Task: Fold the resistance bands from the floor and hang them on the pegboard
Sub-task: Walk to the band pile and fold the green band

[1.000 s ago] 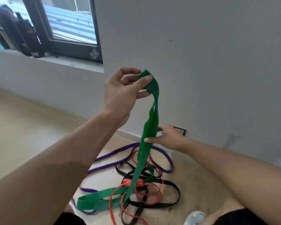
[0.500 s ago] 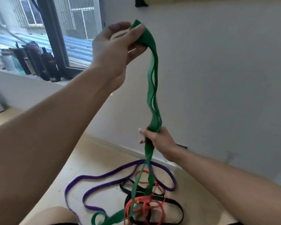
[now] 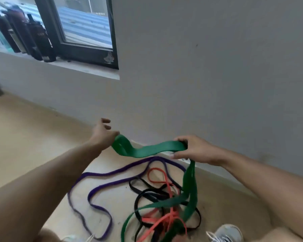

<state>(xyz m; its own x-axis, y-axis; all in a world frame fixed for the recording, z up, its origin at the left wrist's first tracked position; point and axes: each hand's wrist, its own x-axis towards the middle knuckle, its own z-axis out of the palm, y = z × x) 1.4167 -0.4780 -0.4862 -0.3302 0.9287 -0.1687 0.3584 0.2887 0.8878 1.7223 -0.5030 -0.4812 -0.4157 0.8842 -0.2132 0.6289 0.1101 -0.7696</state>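
Lowered from overhead, the left hand [image 3: 104,135] is now held level with the right hand [image 3: 196,150], and the green band [image 3: 147,151] is stretched sideways between them instead of hanging upright; a first fold appears to be in progress, with hanging not yet begun. One end is pinched under the left thumb, its fingers loosely spread; the right hand's fingers are curled round the band. Wide, flat and limp, its tail drops onto the tangled purple band [image 3: 98,175], black band [image 3: 143,193] and red band [image 3: 157,219] on the floor [image 3: 24,137].
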